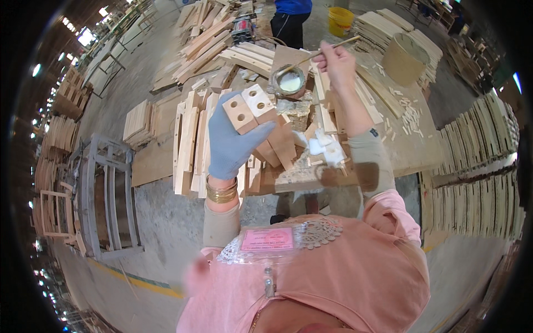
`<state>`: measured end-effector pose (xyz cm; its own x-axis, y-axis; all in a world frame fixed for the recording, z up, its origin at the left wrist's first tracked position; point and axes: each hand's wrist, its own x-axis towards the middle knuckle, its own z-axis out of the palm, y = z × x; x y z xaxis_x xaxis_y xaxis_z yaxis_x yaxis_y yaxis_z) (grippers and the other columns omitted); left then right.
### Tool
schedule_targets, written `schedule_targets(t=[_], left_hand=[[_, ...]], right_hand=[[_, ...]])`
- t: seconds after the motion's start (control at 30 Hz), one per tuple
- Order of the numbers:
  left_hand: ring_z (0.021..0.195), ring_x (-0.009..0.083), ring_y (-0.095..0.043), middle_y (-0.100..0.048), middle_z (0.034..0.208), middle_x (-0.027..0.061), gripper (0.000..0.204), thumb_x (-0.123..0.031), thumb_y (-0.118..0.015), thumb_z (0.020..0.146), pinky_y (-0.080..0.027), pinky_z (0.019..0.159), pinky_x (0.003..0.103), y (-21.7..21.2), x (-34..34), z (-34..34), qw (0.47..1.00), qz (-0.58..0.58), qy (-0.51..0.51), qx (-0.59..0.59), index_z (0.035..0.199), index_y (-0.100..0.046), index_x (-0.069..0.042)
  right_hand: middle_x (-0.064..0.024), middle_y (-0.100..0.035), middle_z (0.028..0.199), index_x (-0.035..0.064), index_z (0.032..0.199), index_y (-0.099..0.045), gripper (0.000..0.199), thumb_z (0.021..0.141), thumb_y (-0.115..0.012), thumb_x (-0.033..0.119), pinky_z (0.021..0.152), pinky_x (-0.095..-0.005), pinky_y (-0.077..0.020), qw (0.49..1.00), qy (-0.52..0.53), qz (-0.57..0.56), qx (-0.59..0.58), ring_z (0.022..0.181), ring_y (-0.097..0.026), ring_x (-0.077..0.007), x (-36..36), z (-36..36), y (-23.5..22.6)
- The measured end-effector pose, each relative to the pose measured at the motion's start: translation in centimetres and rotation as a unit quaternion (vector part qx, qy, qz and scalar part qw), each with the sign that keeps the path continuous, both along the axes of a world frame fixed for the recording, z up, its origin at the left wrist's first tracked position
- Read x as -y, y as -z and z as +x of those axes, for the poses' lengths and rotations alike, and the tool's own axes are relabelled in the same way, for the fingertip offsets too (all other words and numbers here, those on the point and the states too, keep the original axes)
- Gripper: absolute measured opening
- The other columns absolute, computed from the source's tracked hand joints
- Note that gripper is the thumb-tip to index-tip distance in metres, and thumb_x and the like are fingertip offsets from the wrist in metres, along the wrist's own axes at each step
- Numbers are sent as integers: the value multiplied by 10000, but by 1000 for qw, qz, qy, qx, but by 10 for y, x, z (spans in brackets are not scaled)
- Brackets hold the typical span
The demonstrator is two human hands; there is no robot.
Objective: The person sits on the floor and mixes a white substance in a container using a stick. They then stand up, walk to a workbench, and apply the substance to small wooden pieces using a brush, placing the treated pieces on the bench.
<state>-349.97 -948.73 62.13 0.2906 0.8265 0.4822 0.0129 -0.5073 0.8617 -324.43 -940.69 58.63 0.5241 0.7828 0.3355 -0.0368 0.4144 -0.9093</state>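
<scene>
In a grey glove, my left hand [230, 145] grips two wooden bars [273, 139] side by side, their end faces tilted up. Each end has two drilled holes, and one end looks whitish and wet. My right hand [337, 65] is bare and pinches a thin wooden stick [308, 57]. The stick slants down to the left, its lower end at the rim of a crusted jar [290, 82] of white liquid that looks like glue. Just beyond the bars, the jar stands on the workbench. Whether the stick's tip touches the liquid I cannot tell.
Wooden bars [191, 141] stand close on the left of the workbench [400, 150]. Small dowels [411, 117] lie scattered at right, near a brown drum-shaped container [405, 58]. White foam-like pieces [327, 149] lie near the front edge. A person [290, 25] stands beyond the bench.
</scene>
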Motion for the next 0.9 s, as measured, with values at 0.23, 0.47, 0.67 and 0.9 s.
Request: schedule_targets(t=[0.23, 0.47, 0.67, 0.9], left_hand=[[905, 118, -578, -603, 1002, 77, 520, -131, -770, 661, -487, 775, 267, 1, 1, 1, 1000, -1, 5, -1, 1089, -502, -3], [867, 126, -584, -613, 968, 71, 540, -144, -781, 635, -492, 766, 272, -1, 1, 0, 1000, -3, 1, -8, 1086, -521, 2], [857, 133, -593, -620, 958, 76, 547, -167, -793, 631, -496, 760, 274, -2, -2, -3, 1000, 5, -6, -22, 1079, -523, -6], [857, 132, -596, -626, 959, 81, 574, -187, -798, 625, -501, 760, 279, -1, -1, -3, 1000, -18, -9, -13, 1093, -519, -4]], right_hand=[[-100, -638, 672, -11, 861, -600, 225, 883, -576, 212, 449, -182, -405, 979, -105, 155, 85, 493, -535, -77, 40, -44, -105], [-23, -590, 617, -18, 778, -593, 156, 855, -611, 116, 447, -175, -408, 952, -186, 93, 226, 524, -542, -45, 81, -93, -158], [8, -548, 552, -32, 730, -589, 186, 837, -629, 115, 415, -194, -353, 913, -239, 182, 276, 477, -463, -27, 68, -106, -152], [-13, -469, 446, -43, 623, -559, 271, 818, -631, 131, 369, -231, -278, 860, -147, 203, 444, 412, -384, -36, 75, -111, -170]])
